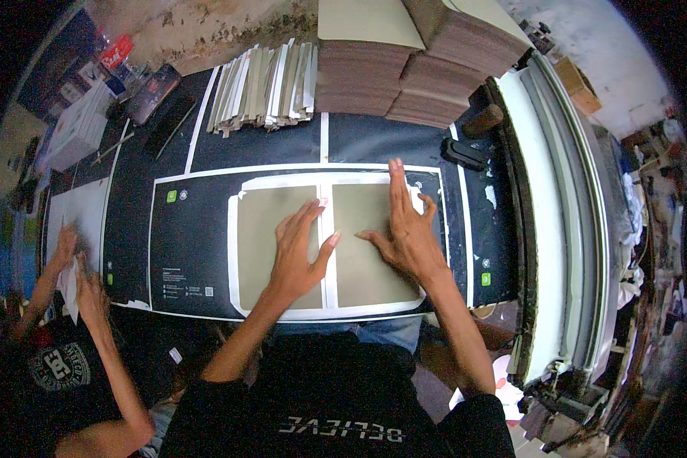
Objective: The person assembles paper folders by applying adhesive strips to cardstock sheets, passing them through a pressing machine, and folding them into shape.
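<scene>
Two grey-brown boards lie side by side before me, a left board and a right board. A narrow white strip runs between them. White paper margins border the pair, some folded over the board edges. My left hand rests flat near the left board's inner edge, its fingers stretched and its thumb reaching over the white strip. Across the right board lies my right hand, fingers extended past the far margin and thumb spread inward. Neither hand grips anything.
Beyond the boards sit a bundle of paper strips and tall stacks of brown board. A black block-shaped object and a brown cylinder lie near a long roller machine. At left, a co-worker's hands handle white paper.
</scene>
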Demonstrator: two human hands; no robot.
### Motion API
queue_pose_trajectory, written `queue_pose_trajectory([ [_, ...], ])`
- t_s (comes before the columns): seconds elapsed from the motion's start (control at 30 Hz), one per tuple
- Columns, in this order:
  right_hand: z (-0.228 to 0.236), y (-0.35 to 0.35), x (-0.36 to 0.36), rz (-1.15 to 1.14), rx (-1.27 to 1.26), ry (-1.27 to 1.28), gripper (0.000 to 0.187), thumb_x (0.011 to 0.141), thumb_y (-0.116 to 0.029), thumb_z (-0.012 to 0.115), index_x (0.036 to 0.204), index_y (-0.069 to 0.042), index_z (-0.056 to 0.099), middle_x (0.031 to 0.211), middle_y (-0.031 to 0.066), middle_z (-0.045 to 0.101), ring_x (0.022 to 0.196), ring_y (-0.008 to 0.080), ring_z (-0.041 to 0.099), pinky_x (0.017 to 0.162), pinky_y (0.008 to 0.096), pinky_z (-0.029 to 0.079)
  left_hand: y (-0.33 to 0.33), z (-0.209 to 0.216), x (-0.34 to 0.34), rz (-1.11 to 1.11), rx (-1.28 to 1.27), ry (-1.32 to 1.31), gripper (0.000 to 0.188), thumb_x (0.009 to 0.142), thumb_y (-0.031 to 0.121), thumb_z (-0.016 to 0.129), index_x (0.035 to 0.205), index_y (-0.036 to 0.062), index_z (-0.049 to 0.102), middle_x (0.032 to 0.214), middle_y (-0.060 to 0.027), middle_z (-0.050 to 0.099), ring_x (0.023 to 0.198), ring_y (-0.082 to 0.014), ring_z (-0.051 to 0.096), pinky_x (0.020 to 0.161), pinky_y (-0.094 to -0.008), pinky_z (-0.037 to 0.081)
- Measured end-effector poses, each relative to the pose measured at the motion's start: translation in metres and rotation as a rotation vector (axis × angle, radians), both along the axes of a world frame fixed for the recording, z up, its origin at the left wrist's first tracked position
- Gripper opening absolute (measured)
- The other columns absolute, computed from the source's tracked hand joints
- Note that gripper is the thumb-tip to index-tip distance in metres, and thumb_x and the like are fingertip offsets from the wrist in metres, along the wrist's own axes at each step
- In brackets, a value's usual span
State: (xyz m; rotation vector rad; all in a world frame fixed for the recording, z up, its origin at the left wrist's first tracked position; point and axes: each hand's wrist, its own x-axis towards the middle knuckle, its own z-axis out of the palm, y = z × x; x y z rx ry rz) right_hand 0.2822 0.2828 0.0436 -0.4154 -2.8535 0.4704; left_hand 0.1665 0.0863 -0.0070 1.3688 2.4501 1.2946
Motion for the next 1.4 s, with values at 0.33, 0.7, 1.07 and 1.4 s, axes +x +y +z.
queue_pose_trajectory([
  [0.33,-0.017,-0.012,0.004,0.074,-0.252,0.003,0.101,0.09,-0.027,0.074,0.162,-0.007,0.005,0.16,0.0263,0.031,0.143,0.0328,0.043,0.116,0.0574,0.025,0.001,-0.004,0.003,0.026,-0.026,0.035,0.043,0.096,0.018,0.065,0.132,-0.0009,0.051,0.143,-0.0218,0.054,0.137,-0.0353,0.047,0.114,-0.0512,0.027],
  [0.7,-0.023,-0.011,0.001,-0.079,-0.055,0.1,0.106,0.089,-0.033,0.075,0.162,-0.009,0.003,0.163,0.0274,0.024,0.148,0.0356,0.036,0.119,0.0599,0.016,0.0,-0.006,0.006,0.014,-0.068,0.067,0.045,0.096,0.018,0.063,0.133,-0.0035,0.049,0.142,-0.0258,0.053,0.14,-0.039,0.045,0.117,-0.054,0.026],
  [1.07,-0.045,0.081,0.072,-0.678,0.272,0.189,0.067,0.105,-0.041,0.044,0.157,-0.003,0.027,0.161,0.0243,0.03,0.151,0.0386,0.026,0.12,0.0612,0.014,0.025,0.001,0.038,0.147,-0.373,0.209,0.075,0.103,0.038,0.047,0.158,-0.002,0.017,0.164,-0.028,0.017,0.154,-0.0409,0.014,0.12,-0.0644,0.005],
  [1.4,-0.06,0.081,0.086,-0.386,0.223,0.026,0.06,0.105,-0.036,0.048,0.154,-0.004,0.036,0.16,0.0216,0.034,0.15,0.0363,0.03,0.121,0.0545,0.019,0.006,-0.013,0.023,0.183,-0.426,0.312,0.078,0.104,0.044,0.043,0.161,0.0011,0.012,0.167,-0.0228,0.011,0.155,-0.0398,0.013,0.121,-0.0639,0.005],
])
